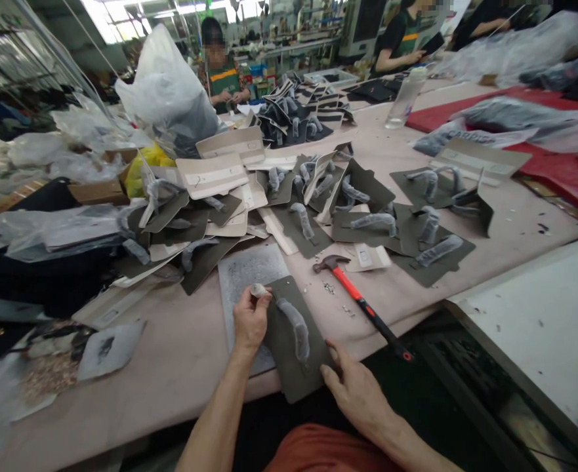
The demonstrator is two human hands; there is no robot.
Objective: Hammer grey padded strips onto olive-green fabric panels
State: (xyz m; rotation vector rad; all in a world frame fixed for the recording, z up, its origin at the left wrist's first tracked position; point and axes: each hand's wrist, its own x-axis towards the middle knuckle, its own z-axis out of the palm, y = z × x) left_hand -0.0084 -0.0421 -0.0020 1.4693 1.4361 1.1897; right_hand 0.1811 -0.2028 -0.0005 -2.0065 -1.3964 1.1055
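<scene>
A dark olive card [289, 354] with a grey padded strip [296, 328] on it lies on a pale speckled board [249, 269] at the table's near edge. My left hand [250, 318] is closed in a pinch on the strip's far end, at the card's upper left corner. My right hand [355, 387] rests at the card's near right corner, fingers curled against its edge. A hammer [362, 305] with a red and black handle lies just right of the card, apart from both hands.
Several more olive cards with grey strips [382, 223] and beige cards [212, 174] are heaped across the pinkish table [180, 354]. Plastic bags [165, 85] stand at the back left, a white panel [539, 314] at right. Other people sit at the far end.
</scene>
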